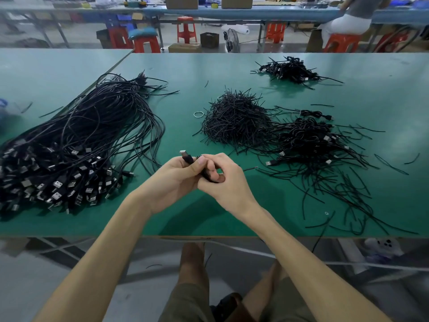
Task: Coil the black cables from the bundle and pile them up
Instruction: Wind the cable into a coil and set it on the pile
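Both hands meet above the near middle of the green table (209, 219). The left hand (174, 180) and the right hand (224, 184) curl their fingers around one black cable (187, 157). Most of it is hidden inside the fingers (I cannot tell if it is coiled). Only the plug end sticks out, pointing away and to the left, so its long axis runs diagonally. The big bundle (76, 145) lies at the left, cut off by the frame edge. The pile of coiled cables (308, 140) lies at the right.
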